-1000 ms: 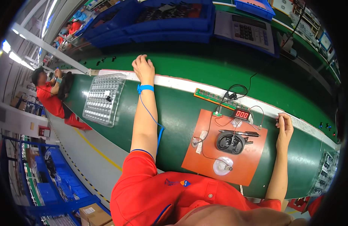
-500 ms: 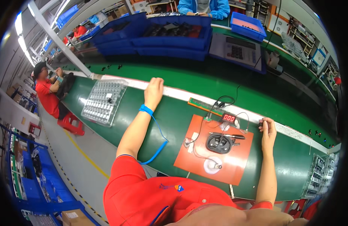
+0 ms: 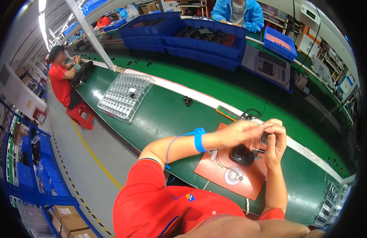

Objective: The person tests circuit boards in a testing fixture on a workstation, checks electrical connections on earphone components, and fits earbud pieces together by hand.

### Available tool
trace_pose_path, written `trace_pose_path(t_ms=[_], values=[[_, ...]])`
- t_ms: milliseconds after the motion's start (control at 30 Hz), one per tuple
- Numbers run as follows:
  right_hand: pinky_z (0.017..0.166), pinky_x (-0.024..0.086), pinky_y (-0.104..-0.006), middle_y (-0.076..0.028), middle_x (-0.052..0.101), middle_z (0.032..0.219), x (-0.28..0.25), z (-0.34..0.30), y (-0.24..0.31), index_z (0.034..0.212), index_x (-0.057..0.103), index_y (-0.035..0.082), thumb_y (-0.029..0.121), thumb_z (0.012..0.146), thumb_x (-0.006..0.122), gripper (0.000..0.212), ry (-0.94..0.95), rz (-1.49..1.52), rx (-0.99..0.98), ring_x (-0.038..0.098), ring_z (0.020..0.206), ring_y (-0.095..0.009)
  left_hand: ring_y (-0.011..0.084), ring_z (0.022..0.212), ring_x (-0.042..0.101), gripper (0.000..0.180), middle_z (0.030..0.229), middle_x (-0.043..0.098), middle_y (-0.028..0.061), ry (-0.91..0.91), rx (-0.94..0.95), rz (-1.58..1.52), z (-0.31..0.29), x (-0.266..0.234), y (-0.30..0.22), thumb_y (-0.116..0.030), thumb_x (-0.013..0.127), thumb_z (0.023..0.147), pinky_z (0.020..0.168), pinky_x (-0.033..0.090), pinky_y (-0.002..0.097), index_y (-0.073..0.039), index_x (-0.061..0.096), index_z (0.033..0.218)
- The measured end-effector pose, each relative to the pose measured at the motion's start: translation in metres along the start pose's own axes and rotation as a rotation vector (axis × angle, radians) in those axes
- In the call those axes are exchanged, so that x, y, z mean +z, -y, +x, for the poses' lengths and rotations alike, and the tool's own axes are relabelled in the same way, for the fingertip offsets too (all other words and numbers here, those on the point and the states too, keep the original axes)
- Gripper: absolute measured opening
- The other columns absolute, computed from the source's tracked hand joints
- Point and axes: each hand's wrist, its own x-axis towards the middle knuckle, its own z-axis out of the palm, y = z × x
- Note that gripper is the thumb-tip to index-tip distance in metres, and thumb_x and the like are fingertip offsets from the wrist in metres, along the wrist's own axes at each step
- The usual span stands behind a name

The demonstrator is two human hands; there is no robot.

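My right hand (image 3: 275, 146) is raised over the right part of an orange mat (image 3: 209, 168), its fingers closed on a small dark rounded piece (image 3: 265, 137). Across from the left comes my left hand (image 3: 247, 133), with a blue wrist strap (image 3: 198, 141) at the wrist. Its fingers meet those of my right hand and are smeared by motion, so their grip cannot be made out. Below both hands an open black case (image 3: 242, 155) lies on the mat, partly covered by them. Nearer me on the mat is a round whitish pad (image 3: 232, 175) with a small metal-ended part on it.
A clear plastic tray (image 3: 124, 97) lies on the bench at left. Small dark pieces (image 3: 187, 100) sit by the white ledge (image 3: 171, 88). Beyond the green belt stand blue bins (image 3: 207, 53) and a calculator (image 3: 269, 65). More trays (image 3: 328, 202) are at the right end.
My left hand has swung right from the white ledge to my right hand, and dark pieces now show where it was. My right hand has come inward over the mat. The view has shifted.
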Motion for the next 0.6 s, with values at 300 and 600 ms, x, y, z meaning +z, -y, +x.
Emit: trace_pose_path(t_ms=[300, 600], values=[[0.088, 0.044, -0.0353, -0.013, 0.063, 0.11, -0.011, 0.0, -0.004, 0.105, 0.055, 0.005, 0.008, 0.087, 0.062, 0.02, -0.011, -0.15, -0.078, 0.052, 0.102, -0.025, 0.0098, 0.069, 0.054, 0.04, 0.097, 0.056, 0.0024, -0.092, 0.001, -0.31, 0.014, 0.022, 0.006, -0.028, 0.055, 0.098, 0.063, 0.047, 0.0208, -0.003, 0.05, 0.129], [0.064, 0.044, -0.0347, -0.01, 0.061, 0.083, -0.022, 0.003, -0.012, 0.101, 0.062, 0.0, 0.001, 0.077, 0.062, 0.024, 0.069, -0.476, -0.216, 0.053, 0.07, -0.024, 0.0072, 0.061, 0.043, 0.028, 0.075, 0.05, -0.0008, 0.005, -0.096, -0.438, 0.012, 0.015, 0.018, -0.028, 0.049, 0.1, 0.055, 0.035, 0.0221, -0.004, 0.055, 0.114]])
